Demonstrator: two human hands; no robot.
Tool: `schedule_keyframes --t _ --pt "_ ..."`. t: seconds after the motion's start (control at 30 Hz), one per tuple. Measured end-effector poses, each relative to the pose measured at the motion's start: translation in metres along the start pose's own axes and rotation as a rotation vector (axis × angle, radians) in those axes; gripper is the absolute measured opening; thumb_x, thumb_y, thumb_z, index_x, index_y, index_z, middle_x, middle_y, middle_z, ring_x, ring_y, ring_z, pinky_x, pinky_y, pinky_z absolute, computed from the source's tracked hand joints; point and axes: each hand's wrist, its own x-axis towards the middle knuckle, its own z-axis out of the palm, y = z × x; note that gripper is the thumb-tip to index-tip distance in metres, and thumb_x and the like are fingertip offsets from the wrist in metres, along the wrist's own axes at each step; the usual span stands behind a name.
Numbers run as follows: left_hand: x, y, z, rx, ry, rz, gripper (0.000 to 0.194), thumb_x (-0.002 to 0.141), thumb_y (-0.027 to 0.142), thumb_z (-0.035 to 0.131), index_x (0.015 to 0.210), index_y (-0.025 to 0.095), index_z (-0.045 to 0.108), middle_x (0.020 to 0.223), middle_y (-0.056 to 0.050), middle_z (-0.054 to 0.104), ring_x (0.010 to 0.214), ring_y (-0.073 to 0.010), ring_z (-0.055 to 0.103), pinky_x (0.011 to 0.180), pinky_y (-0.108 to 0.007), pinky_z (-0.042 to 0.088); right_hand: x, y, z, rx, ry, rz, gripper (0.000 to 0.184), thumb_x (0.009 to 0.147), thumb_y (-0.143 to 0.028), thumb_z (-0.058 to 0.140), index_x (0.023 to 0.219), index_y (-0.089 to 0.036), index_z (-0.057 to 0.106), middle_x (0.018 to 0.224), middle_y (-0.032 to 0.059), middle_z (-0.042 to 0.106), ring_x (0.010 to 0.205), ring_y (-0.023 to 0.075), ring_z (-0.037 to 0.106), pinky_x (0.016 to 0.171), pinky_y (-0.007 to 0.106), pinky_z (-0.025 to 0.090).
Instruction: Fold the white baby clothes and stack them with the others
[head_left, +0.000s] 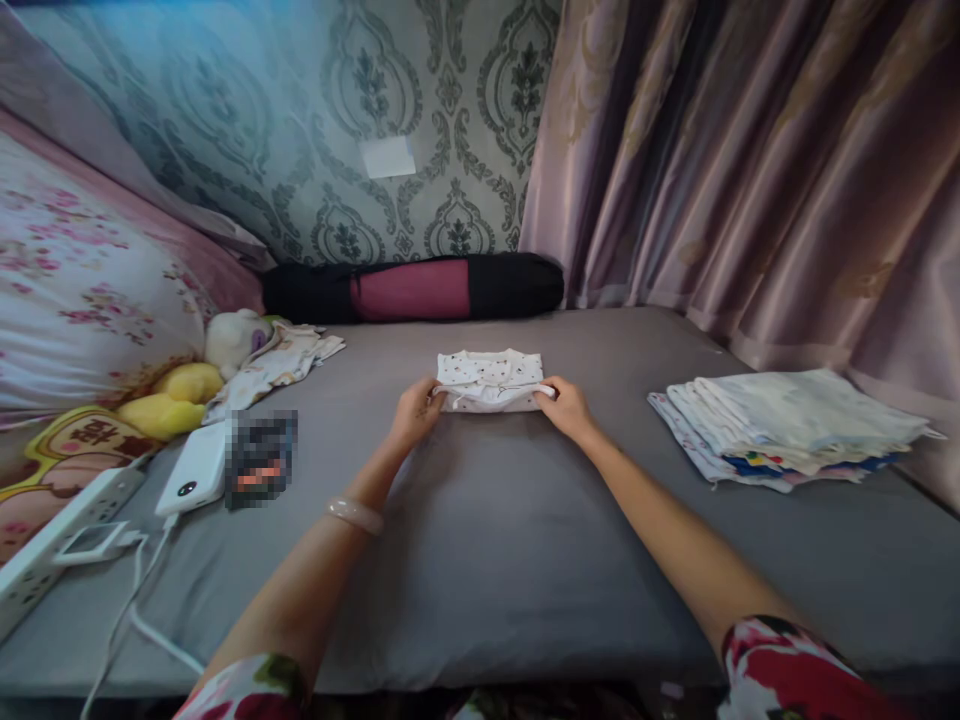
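The broad bed with a smooth grey fabric sheet [487,560] carries everything and probably gives a little under pressure. Toward its right side lies a layered stack of folded, mostly white, patterned cloths [795,410], well apart from the hands. Mid-bed, the small white cloth garment with a scattered dark print [489,368] lies folded into a compact rectangle. It looks light, limp, hardly slippery and hard to damage, though its loose layers would likely shift if pulled unevenly. The left hand [418,412] has its grip pinched on the garment's left end, the right hand [568,408] on its right; both ends seem sound holds, layers taken together.
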Motion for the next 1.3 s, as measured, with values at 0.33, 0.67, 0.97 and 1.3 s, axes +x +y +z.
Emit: schedule_keyframes --t 0.33,0.67,0.97,1.3 --pt "0.037 -0.001 0.038 -0.140 0.162 -0.183 0.022 0.093 0.029 0.041 0.107 0.020 0.055 0.088 -0.006 0.066 0.084 -0.0197 0.061 0.077 -0.031 0.046 0.035 0.001 0.031 0.003 0.134 0.104 0.040 0.090 -0.034 0.038 0.117 -0.013 0.058 0.110 0.0165 0.068 0.101 0.0275 0.062 0.087 0.036 0.047" --pt "0.094 -0.020 0.067 -0.101 0.221 -0.150 0.017 0.093 0.022 0.042 0.105 0.019 0.054 0.096 -0.010 0.067 0.095 -0.0224 0.062 0.085 -0.034 0.046 0.089 0.017 0.045 -0.224 0.093 0.096 0.034 0.099 -0.031 0.035 0.122 -0.017 0.055 0.119 0.0135 0.065 0.107 0.0253 0.060 0.086 0.032 0.045" --pt "0.101 -0.029 0.079 0.085 0.118 -0.313 0.014 0.094 0.023 0.045 0.103 0.018 0.055 0.107 -0.014 0.066 0.104 -0.0235 0.062 0.090 -0.034 0.045 0.096 0.014 0.051 -0.364 0.023 0.315 0.029 0.099 -0.030 0.039 0.120 -0.017 0.055 0.117 0.0144 0.063 0.101 0.0247 0.064 0.082 0.034 0.046" --pt "0.099 -0.021 0.075 0.143 0.149 -0.453 0.021 0.096 0.023 0.041 0.111 0.014 0.053 0.109 -0.017 0.065 0.106 -0.0251 0.063 0.088 -0.035 0.046 0.098 0.012 0.050 -0.352 0.053 0.398 0.029 0.093 -0.020 0.040 0.115 -0.010 0.057 0.115 0.0194 0.062 0.103 0.0278 0.064 0.085 0.036 0.047"
